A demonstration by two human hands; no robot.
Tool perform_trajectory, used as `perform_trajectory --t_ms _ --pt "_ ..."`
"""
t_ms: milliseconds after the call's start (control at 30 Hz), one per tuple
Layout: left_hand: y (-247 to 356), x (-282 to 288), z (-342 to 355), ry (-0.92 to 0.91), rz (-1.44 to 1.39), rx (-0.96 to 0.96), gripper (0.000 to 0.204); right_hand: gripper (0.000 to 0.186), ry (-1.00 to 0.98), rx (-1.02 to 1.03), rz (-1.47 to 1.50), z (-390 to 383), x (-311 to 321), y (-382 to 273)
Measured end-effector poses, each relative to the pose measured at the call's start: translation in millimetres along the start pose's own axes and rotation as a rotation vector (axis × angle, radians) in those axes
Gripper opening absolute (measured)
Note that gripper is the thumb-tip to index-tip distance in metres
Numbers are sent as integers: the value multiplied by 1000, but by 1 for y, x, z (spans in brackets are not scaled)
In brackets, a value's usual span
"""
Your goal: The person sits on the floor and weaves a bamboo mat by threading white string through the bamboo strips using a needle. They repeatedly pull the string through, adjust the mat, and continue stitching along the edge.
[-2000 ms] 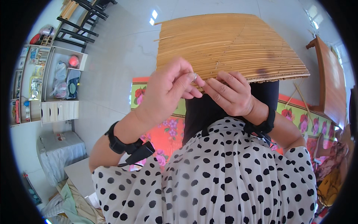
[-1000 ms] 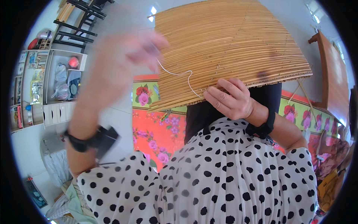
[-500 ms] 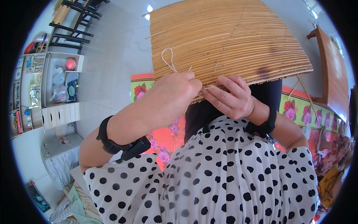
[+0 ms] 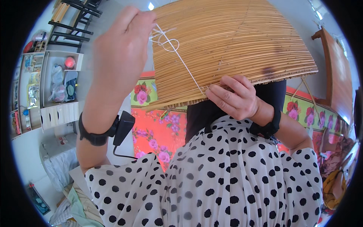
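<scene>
A mat of thin tan stalks (image 4: 230, 34) lies across my lap, its near edge facing me. My left hand (image 4: 124, 45) is raised beyond the mat's left side, fingers closed on a white string (image 4: 184, 65). The string runs taut down to the near edge, and a loose loop of it hangs beside my left fingers. Where the string meets the stalks, my right hand (image 4: 234, 97) grips the near edge, thumb and forefinger pinched together. What lies under those fingertips is hidden. Short cut stalk ends stick up along rows in the mat.
A red and green floral cloth (image 4: 145, 126) spreads below the mat. At left stand a pale shelf unit (image 4: 60, 115) with bags and boxes, and black metal legs (image 4: 70, 32). To the right is a brown wooden piece of furniture (image 4: 340, 75), with loose stalks (image 4: 312, 94) near it.
My left hand has moved from the near edge, beside my right hand, up and to the left, drawing the white string taut. The right hand stays almost in place.
</scene>
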State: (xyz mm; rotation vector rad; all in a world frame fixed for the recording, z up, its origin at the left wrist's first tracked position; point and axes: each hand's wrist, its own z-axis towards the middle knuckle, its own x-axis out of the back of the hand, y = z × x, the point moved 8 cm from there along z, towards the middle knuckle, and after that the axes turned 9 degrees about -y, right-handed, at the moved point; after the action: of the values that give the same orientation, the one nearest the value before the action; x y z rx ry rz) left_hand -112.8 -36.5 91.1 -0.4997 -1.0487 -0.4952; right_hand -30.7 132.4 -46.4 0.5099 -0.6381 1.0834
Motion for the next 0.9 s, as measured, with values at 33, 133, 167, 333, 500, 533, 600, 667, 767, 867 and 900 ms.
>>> perform_trajectory --t_ms 33,133,167,333,500,533,600,667,767,867,900 --pt "-6 -7 -4 -16 1 16 15 36 2 -2 10 2 1 0" --pt "-23 -25 -13 -90 -85 60 16 36 -7 10 23 0 -1 0" --pt "-29 -29 -15 -128 -163 74 16 36 -8 11 24 -1 -2 0" --pt "-2 -22 -28 -399 -457 131 18 35 -13 -1 8 -8 -3 1" --pt "64 -22 -48 -538 -221 -277 16 36 -9 -2 15 -3 1 2" --pt "68 -22 -49 -507 -223 -285 14 36 -6 -2 20 -3 1 2" --pt "74 -22 -47 -441 -230 -308 11 37 -7 -6 24 -2 1 3" --pt "75 -21 -44 -429 -221 -327 10 37 -10 -10 23 -3 1 4" --pt "76 -19 -40 -423 -204 -340 10 38 -13 -12 15 -4 1 4" --pt "77 -19 -38 -423 -195 -352 11 38 -12 -7 11 -3 1 5" --pt "78 -19 -37 -422 -192 -358 11 38 -11 -8 13 -3 1 5"
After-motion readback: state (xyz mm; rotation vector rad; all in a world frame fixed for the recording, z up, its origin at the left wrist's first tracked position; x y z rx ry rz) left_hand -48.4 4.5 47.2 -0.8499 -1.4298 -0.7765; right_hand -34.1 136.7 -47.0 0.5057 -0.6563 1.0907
